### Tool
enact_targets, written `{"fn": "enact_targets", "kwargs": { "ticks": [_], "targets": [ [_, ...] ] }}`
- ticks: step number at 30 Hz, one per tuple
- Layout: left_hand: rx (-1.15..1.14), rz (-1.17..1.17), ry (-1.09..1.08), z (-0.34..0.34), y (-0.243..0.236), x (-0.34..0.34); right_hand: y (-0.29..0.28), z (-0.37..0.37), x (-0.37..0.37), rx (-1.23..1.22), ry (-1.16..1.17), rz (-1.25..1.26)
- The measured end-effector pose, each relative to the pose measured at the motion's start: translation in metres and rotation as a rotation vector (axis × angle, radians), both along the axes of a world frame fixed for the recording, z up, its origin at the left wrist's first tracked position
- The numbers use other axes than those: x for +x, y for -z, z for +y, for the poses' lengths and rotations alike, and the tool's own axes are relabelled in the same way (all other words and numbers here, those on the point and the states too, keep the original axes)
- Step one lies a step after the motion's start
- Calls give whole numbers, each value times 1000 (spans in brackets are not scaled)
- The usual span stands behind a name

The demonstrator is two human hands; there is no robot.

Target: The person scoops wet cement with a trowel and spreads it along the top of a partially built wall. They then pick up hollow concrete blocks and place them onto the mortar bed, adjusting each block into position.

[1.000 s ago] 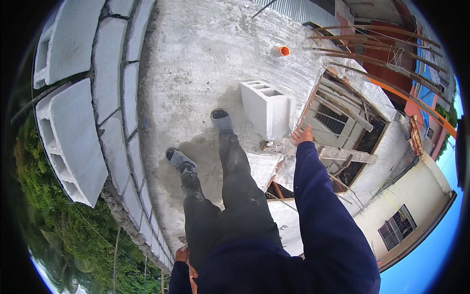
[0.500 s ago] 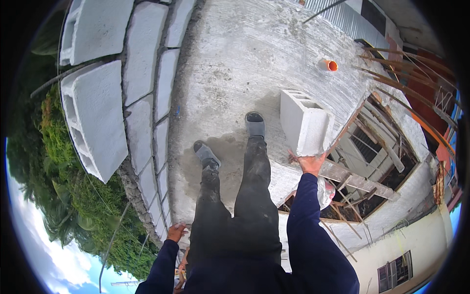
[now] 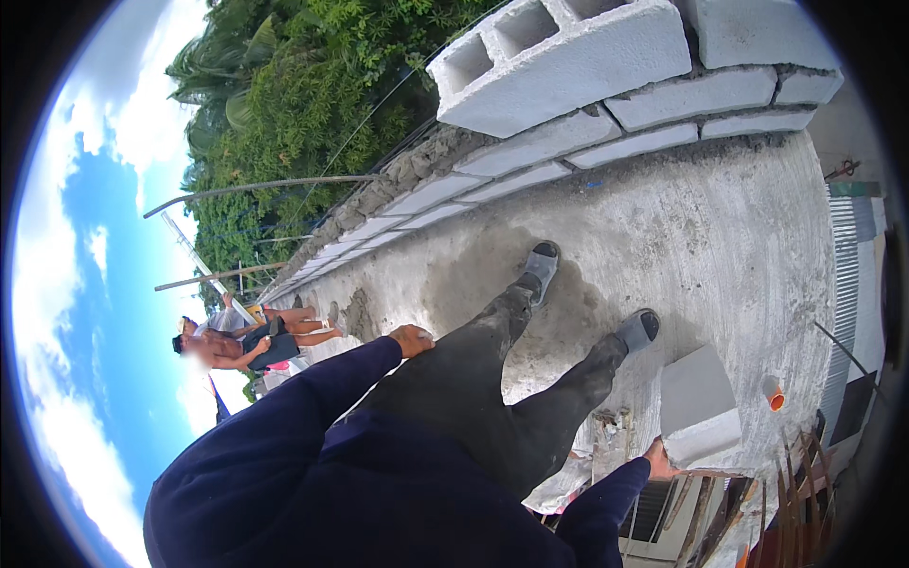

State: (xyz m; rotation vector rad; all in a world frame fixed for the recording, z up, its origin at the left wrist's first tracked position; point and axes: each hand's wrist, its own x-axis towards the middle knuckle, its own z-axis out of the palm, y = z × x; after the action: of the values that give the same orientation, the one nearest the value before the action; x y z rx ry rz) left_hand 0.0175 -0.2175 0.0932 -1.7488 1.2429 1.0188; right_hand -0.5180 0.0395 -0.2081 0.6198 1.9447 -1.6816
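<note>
A hollow concrete block (image 3: 699, 402) stands on the rough floor to the right of my feet. My right hand (image 3: 660, 459) grips its near lower end; some of the fingers are hidden behind the block. My left hand (image 3: 413, 340) hangs beside my left thigh with its fingers curled, and nothing shows in it. On my left runs a low wall (image 3: 492, 178) of pale blocks with grey mortar joints. A loose hollow block (image 3: 578, 71) sits on top of that wall, its cavities facing outward.
An opening in the floor (image 3: 677, 511) with boards and steel bars lies beside my right arm. An orange pipe end (image 3: 775, 399) pokes from the floor. Wet mortar stains (image 3: 473, 275) surround my feet. Bars (image 3: 256, 189) jut from the wall near another person (image 3: 256, 346).
My view has swung left, bringing the wall's far end and another person into sight. My right hand stays on the block, which appears turned. My left hand remains near my thigh.
</note>
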Motion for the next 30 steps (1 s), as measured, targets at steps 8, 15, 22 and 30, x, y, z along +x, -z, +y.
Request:
{"fn": "enact_targets", "kwargs": {
  "ticks": [8,15,22,30],
  "targets": [
    [-78,-22,-200,23,2,32,-56,-85,-8,-75,434,-388],
    [-196,5,-332,40,-20,36,-158,-155,-24,-261,-20,-598],
    [-375,456,-484,-5,12,-20,-304,-227,37,223,-1222,-555],
    [-386,751,-442,-90,39,-85,-435,-312,149,945,-2622,546]
  ]
}}
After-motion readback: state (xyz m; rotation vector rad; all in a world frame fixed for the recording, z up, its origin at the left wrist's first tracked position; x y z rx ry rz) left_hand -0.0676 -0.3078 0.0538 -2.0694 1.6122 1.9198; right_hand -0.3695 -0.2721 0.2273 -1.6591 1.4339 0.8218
